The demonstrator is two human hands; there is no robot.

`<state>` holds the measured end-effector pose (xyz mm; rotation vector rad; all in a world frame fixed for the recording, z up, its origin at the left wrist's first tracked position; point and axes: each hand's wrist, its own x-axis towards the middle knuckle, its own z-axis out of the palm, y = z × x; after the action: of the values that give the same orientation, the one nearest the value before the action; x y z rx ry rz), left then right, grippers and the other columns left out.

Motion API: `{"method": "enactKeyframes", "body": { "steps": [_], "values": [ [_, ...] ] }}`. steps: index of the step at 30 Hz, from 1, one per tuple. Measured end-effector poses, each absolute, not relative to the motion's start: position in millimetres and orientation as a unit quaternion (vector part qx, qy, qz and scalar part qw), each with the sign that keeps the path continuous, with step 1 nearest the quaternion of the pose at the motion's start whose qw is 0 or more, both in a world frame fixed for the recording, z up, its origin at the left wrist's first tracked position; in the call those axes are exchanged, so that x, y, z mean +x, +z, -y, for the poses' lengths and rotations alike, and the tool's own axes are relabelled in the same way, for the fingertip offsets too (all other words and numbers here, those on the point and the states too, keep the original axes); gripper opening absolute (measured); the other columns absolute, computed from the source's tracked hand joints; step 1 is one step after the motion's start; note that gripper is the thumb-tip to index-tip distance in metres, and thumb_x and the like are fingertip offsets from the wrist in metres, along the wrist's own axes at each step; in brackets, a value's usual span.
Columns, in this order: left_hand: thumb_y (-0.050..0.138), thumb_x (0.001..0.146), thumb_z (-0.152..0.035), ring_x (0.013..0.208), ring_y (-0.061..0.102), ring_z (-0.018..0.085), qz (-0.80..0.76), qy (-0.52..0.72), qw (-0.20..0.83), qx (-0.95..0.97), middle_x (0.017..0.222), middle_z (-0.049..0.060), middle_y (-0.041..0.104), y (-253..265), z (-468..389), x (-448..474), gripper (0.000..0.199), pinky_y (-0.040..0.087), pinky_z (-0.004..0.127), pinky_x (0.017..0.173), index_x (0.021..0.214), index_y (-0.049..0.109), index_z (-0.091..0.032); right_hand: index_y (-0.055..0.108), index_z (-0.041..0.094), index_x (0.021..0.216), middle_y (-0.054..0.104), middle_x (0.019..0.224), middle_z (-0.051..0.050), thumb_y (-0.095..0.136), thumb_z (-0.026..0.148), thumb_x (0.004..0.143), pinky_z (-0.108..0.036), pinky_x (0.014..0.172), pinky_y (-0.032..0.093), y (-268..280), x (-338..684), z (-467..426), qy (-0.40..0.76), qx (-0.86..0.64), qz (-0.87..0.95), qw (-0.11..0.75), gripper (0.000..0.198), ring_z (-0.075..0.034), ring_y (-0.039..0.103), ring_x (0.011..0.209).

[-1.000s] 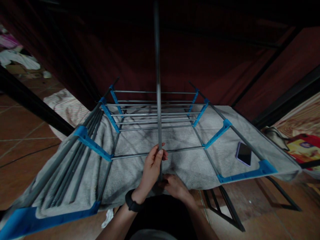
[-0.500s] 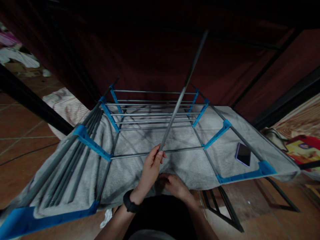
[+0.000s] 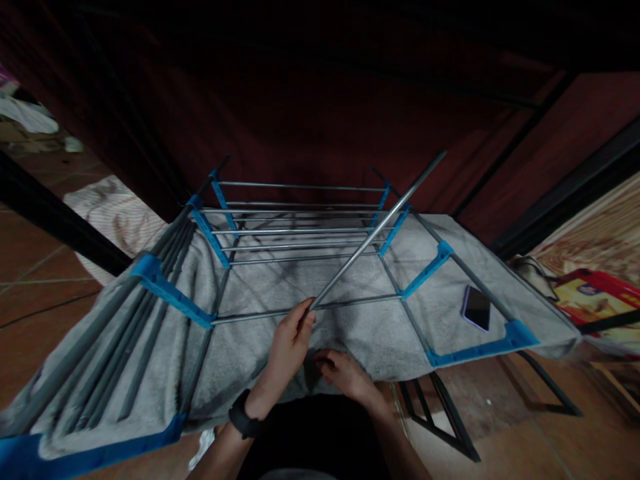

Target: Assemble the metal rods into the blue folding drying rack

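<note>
A thin grey metal rod (image 3: pixel 361 249) is gripped near its lower end by my left hand (image 3: pixel 295 333), which has a black band on the wrist. The rod slants up and to the right, over the rack frame. My right hand (image 3: pixel 346 375) rests by the near edge of the grey cloth, its fingers curled, with nothing visible in them. In front of both hands lies a partly assembled drying rack of grey tubes with blue plastic brackets (image 3: pixel 175 299). Several rods (image 3: pixel 250 232) span its far part, and one crossbar (image 3: pixel 360 302) runs just beyond my left hand.
Several loose rods (image 3: pixel 123 353) lie together on the left of the grey cloth (image 3: pixel 345 340). A phone (image 3: pixel 477 308) sits inside the right side of the frame. Dark metal legs (image 3: pixel 450 417) stand below right. A red and yellow package (image 3: pixel 597 300) is at far right.
The rod in my left hand has swung down and to the right, so its far end is lower. My right hand stays near the cloth's edge. The view has shifted slightly.
</note>
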<state>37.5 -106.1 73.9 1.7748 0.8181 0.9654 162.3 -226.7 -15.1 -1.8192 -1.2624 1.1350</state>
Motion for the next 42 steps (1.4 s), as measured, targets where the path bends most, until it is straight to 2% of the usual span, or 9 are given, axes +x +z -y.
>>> {"method": "enactKeyframes", "body": {
  "steps": [5,8,16,27,33,36,42],
  "values": [
    [0.058,0.100,-0.046,0.101,0.077,0.027,-0.313,0.387,0.407,0.766,0.110,0.011,0.081,65,104,33,0.035,0.062,0.041,0.093,0.119,0.077,-0.024,0.079,0.026,0.114,0.073,0.083,-0.002,0.057,0.023,0.095,-0.028,0.071,0.052,-13,163,226,0.441,-0.695,0.472,0.318,0.029,-0.017,0.067,0.072],
    [0.057,0.100,-0.044,0.107,0.077,0.027,-0.304,0.382,0.386,0.782,0.115,0.011,0.081,59,103,29,0.034,0.061,0.042,0.096,0.120,0.077,-0.025,0.079,0.026,0.113,0.073,0.083,-0.001,0.058,0.021,0.095,-0.028,0.072,0.053,-11,163,226,0.440,-0.694,0.470,0.323,0.028,-0.017,0.067,0.073],
    [0.058,0.100,-0.044,0.101,0.078,0.027,-0.291,0.380,0.330,0.814,0.111,0.010,0.082,46,96,17,0.033,0.064,0.039,0.089,0.120,0.078,-0.027,0.075,0.025,0.108,0.070,0.080,0.000,0.058,0.024,0.097,-0.025,0.065,0.049,-21,165,227,0.470,-0.671,0.451,0.354,0.020,-0.015,0.064,0.069],
    [0.055,0.102,-0.047,0.098,0.080,0.026,-0.279,0.364,0.262,0.849,0.110,0.007,0.083,22,87,4,0.034,0.064,0.038,0.090,0.119,0.078,-0.028,0.070,0.024,0.093,0.066,0.079,0.001,0.058,0.028,0.099,-0.024,0.067,0.050,-26,172,228,0.488,-0.652,0.437,0.383,0.014,-0.014,0.063,0.069],
    [0.051,0.104,-0.049,0.096,0.080,0.025,-0.277,0.354,0.235,0.862,0.109,0.006,0.083,16,84,2,0.038,0.065,0.037,0.088,0.121,0.077,-0.027,0.074,0.024,0.100,0.070,0.082,0.000,0.061,0.028,0.096,-0.025,0.064,0.050,-34,180,229,0.468,-0.658,0.410,0.424,0.014,-0.014,0.063,0.067],
    [0.048,0.106,-0.045,0.098,0.080,0.024,-0.269,0.343,0.218,0.873,0.111,0.006,0.082,12,83,0,0.037,0.065,0.035,0.088,0.123,0.075,-0.026,0.075,0.024,0.105,0.070,0.081,0.000,0.066,0.034,0.093,-0.027,0.062,0.049,-44,188,230,0.459,-0.662,0.375,0.458,0.018,-0.014,0.062,0.063],
    [0.047,0.108,-0.040,0.094,0.079,0.022,-0.248,0.336,0.181,0.890,0.107,0.006,0.082,6,82,-4,0.035,0.065,0.033,0.084,0.124,0.074,-0.023,0.077,0.023,0.093,0.068,0.072,-0.001,0.077,0.064,0.079,-0.031,0.056,0.049,-52,209,231,0.448,-0.645,0.296,0.543,0.043,-0.015,0.058,0.058]
  ]
}}
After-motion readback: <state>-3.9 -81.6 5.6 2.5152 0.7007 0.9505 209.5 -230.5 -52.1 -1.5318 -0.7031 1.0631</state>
